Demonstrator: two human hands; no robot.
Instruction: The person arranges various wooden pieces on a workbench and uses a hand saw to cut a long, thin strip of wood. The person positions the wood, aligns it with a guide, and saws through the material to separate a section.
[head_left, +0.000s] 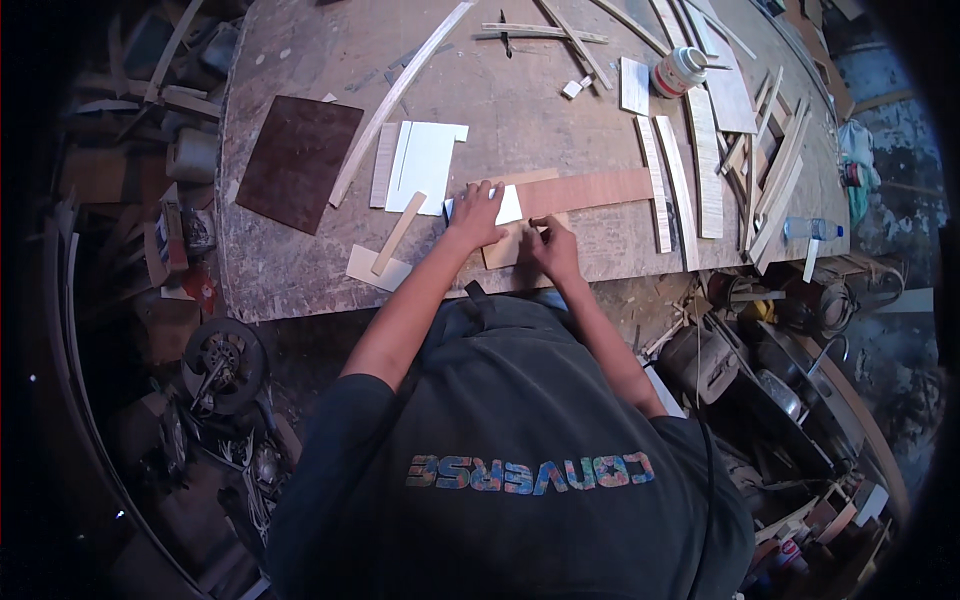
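One brown sheet lies at the left of the table, and just beside it a long strip slants up and away. Next comes the white board, with a stick reaching from its lower edge onto a pale card.

Now the left hand: it lies flat over a white piece, fingers a little spread, thumb out to the side, clamped on nothing. That piece sits near the table's front edge, over the left end of a reddish strip, with a tan board showing below. Steady, even pressure looks right here; leaning on one fingertip could let the layers swivel.

Over to the right hand, close at the tan board's right side: thumb and forefinger are bent near each other, but whether they pinch anything, I can't tell. Small moves, wrist low, and a check that the edges line up would serve well.

Further right, slats lie near the reddish strip's far end; keeping clear of them saves a nudge. A can stands beyond, then a bottle on its side.
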